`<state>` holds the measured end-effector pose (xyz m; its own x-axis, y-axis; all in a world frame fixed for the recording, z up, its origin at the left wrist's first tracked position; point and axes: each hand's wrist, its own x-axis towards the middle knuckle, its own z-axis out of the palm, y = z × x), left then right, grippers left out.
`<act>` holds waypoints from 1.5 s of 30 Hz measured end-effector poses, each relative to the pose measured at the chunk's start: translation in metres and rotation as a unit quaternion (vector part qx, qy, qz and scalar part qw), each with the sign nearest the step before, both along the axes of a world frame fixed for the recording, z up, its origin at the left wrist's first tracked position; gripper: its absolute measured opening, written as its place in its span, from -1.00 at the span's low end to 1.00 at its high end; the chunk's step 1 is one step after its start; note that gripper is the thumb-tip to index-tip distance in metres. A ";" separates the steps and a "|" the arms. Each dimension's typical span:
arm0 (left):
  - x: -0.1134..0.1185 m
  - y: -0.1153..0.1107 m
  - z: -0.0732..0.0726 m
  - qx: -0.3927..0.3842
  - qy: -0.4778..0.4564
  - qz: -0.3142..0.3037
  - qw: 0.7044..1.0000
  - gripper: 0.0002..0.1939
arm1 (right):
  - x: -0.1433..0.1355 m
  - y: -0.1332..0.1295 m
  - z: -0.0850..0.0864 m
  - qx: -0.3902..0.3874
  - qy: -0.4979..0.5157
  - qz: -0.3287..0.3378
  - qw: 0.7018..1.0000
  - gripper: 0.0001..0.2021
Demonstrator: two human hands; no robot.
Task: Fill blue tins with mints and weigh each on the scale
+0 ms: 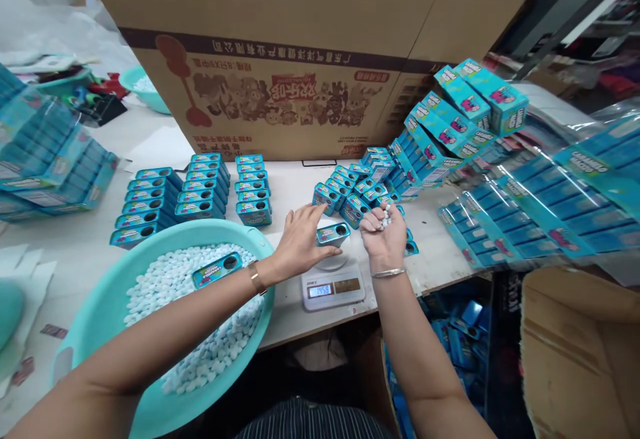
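Note:
A blue tin (334,232) with a dark round opening in its top stands on a small white digital scale (333,295), whose display is lit. My left hand (300,239) is at the tin's left end, thumb on the near side and fingers stretched out past the far side; whether they touch it I cannot tell. Curled palm-up beside the scale, my right hand (385,235) holds several small white candies (386,217). Under my left forearm, a big turquoise basin (265,242) holds a heap of the same candies, with another blue tin (217,270) lying on them.
Rows of blue tins (203,189) stand behind the basin. More tins (355,192) cluster behind the scale, beside stacked display boxes (440,132). A large cardboard carton (300,39) blocks the back. Wrapped packs (545,199) lie right; below the table edge are loose blue tins (457,345).

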<state>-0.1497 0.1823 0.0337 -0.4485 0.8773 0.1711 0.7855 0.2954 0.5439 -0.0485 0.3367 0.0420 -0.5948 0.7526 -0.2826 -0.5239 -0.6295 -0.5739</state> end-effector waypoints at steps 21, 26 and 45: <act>0.014 0.038 -0.016 -0.018 -0.090 0.017 0.996 -0.57 | -0.032 -0.021 -0.002 0.089 -0.056 -0.048 0.993 -0.78; 0.002 0.021 -0.002 -0.005 -0.055 0.034 0.998 -0.22 | -0.006 0.006 0.003 0.016 0.010 0.014 1.000 -0.75; -0.006 -0.019 0.010 0.010 0.008 0.026 1.000 -0.75 | 0.018 0.007 -0.008 -0.007 -0.002 -0.052 0.999 -0.80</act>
